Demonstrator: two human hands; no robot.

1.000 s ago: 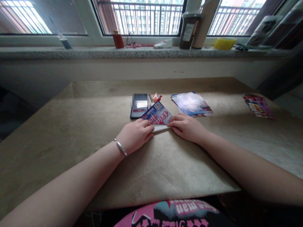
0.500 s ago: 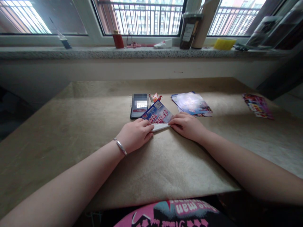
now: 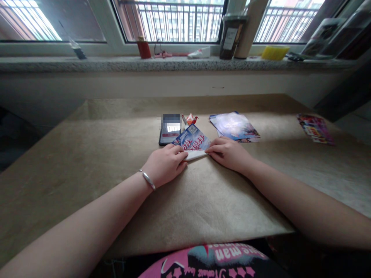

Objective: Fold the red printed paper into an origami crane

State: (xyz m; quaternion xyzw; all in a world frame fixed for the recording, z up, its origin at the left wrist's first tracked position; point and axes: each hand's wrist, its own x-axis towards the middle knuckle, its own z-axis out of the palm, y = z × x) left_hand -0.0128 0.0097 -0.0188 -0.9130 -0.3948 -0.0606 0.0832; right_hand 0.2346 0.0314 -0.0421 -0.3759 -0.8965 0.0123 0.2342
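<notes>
A folded blue printed leaflet [image 3: 193,141] lies on the table in front of me, its white underside showing along the near edge. My left hand [image 3: 164,165], with a silver bracelet at the wrist, has its fingers curled and pressed on the leaflet's left corner. On the right corner my right hand [image 3: 228,153] pinches the paper with fingers held together. Both hands rest on the table.
A phone [image 3: 170,130] lies just beyond the leaflet, beside a small red folded paper figure [image 3: 189,119]. A stack of leaflets [image 3: 234,127] sits to the right, another flyer [image 3: 315,128] at the far right. The table [image 3: 87,162] ends below a windowsill [image 3: 116,65] holding jars and clutter.
Both hands have pressed the folded leaflet slightly flatter; otherwise they stay in place on its two corners.
</notes>
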